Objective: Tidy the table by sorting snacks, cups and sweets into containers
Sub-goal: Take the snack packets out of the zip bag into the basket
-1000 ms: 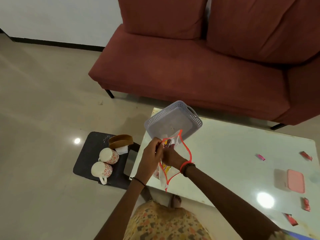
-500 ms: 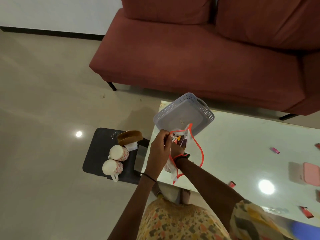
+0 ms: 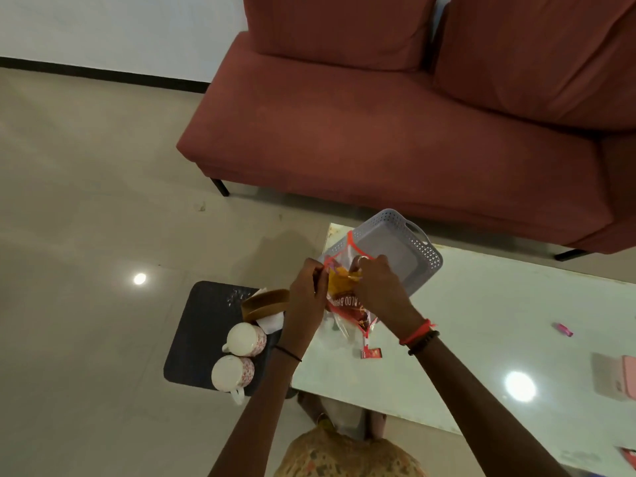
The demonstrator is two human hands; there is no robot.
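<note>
Left hand: pinches the clear pouch rim.
Right hand: fingers clamp a snack packet inside.
Risk: packet snags on the rim, pouch slips.

Table stands in front of the sofa. Basket sits at the table's far left corner. Clear bag held between left hand and right hand, just before the basket, snack packets inside. Small sweet on the table below the bag; another sweet well to the right. Tray on the floor left of the table carries two cups, one nearer than the other, with a holder behind them.
</note>
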